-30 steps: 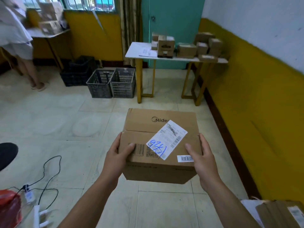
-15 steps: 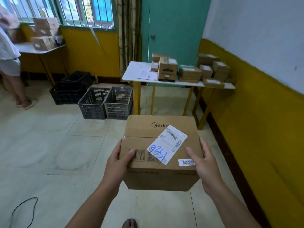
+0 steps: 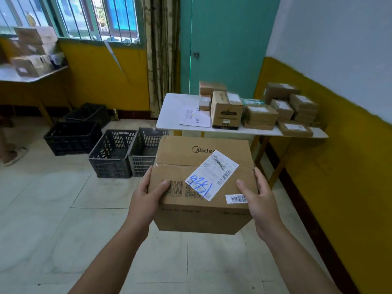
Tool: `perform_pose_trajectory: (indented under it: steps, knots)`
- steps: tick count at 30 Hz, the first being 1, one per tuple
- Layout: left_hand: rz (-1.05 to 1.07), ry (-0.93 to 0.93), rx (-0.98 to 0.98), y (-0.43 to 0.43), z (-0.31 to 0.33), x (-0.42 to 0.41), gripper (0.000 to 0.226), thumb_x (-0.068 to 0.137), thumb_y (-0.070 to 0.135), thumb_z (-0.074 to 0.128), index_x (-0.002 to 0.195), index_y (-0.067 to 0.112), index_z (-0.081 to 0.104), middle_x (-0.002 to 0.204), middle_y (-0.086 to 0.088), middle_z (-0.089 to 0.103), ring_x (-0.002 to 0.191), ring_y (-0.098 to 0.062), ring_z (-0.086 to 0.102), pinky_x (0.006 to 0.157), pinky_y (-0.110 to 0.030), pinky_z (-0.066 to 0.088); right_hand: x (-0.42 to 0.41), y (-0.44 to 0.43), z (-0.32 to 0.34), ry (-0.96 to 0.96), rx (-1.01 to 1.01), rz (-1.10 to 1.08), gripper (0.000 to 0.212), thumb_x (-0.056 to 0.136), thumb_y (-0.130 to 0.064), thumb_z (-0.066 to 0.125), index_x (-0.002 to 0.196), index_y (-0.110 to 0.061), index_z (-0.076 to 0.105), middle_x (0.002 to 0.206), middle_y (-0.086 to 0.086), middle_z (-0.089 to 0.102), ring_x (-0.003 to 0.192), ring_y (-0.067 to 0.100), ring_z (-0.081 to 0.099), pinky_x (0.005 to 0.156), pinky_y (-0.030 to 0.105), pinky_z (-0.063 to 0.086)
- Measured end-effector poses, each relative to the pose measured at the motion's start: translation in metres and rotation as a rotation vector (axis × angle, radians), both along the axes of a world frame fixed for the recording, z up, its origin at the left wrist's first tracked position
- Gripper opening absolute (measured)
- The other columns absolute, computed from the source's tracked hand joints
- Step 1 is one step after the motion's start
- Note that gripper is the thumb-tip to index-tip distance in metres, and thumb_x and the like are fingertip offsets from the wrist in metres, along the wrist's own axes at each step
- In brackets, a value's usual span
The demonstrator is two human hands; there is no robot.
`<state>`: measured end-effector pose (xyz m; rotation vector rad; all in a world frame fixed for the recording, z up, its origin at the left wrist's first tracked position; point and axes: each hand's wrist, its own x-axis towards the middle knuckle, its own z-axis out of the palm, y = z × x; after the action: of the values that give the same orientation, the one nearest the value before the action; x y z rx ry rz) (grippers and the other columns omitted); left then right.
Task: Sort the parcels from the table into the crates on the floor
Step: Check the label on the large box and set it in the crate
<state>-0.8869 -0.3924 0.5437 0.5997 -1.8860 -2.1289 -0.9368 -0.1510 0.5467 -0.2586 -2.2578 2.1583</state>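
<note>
A brown cardboard parcel (image 3: 191, 172) with a white shipping label marked in blue ink is carried in front of me at chest height. My left hand (image 3: 146, 198) grips its left side, thumb on top. My right hand (image 3: 261, 200) grips its right side the same way. Ahead stands a white table (image 3: 169, 115) bearing several more cardboard parcels (image 3: 227, 109) and a sheet of paper. On the floor left of the table sit two grey slatted crates (image 3: 112, 153), side by side, and two black crates (image 3: 72, 136) further left.
A teal door (image 3: 222, 49) is behind the table and a yellow wall (image 3: 339, 166) runs along the right. At the far left stands another table (image 3: 31, 77) with boxes, and a person's sandalled foot (image 3: 12, 155) shows at the frame edge.
I have walked forward with the parcel: the table and crates are nearer and larger. The cables and red object on the floor at the left have dropped out of view. Both hands keep their hold.
</note>
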Motion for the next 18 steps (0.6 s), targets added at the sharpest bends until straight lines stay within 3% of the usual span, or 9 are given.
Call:
perform_pose_trajectory:
  steps: [3, 6, 12, 18]
  knots:
    - [0.022, 0.018, 0.001, -0.021, 0.004, -0.053, 0.058, 0.092, 0.019, 0.069, 0.145, 0.035, 0.049, 0.118, 0.02, 0.063, 0.098, 0.006, 0.062, 0.072, -0.014, 0.047, -0.058, -0.022, 0.002, 0.026, -0.028, 0.015, 0.066, 0.094, -0.022, 0.069, 0.152, -0.033, 0.039, 0.135, -0.015, 0.059, 0.118, 0.01, 0.063, 0.103, 0.038, 0.051]
    - [0.039, 0.035, -0.008, -0.044, 0.009, -0.116, 0.061, 0.091, 0.019, 0.07, 0.146, 0.034, 0.048, 0.124, 0.014, 0.064, 0.102, 0.001, 0.064, 0.076, -0.017, 0.049, -0.125, -0.046, 0.003, 0.038, -0.038, 0.029, 0.069, 0.094, -0.024, 0.07, 0.153, -0.034, 0.036, 0.136, -0.014, 0.059, 0.117, 0.012, 0.063, 0.102, 0.039, 0.052]
    - [0.084, 0.048, -0.054, -0.081, 0.031, -0.246, 0.059, 0.092, 0.02, 0.068, 0.145, 0.038, 0.048, 0.118, 0.017, 0.063, 0.094, 0.005, 0.062, 0.07, -0.015, 0.048, -0.263, -0.09, 0.013, 0.039, -0.046, 0.057, 0.069, 0.095, -0.03, 0.068, 0.152, -0.042, 0.033, 0.126, -0.014, 0.059, 0.108, 0.014, 0.066, 0.086, 0.039, 0.059]
    - [0.14, 0.044, -0.079, -0.119, 0.05, -0.333, 0.061, 0.093, 0.026, 0.068, 0.147, 0.04, 0.044, 0.115, 0.019, 0.06, 0.097, -0.002, 0.061, 0.081, -0.036, 0.054, -0.36, -0.13, 0.035, 0.058, -0.035, 0.076, 0.07, 0.094, -0.032, 0.07, 0.152, -0.043, 0.033, 0.135, -0.013, 0.054, 0.117, 0.016, 0.061, 0.097, 0.047, 0.055]
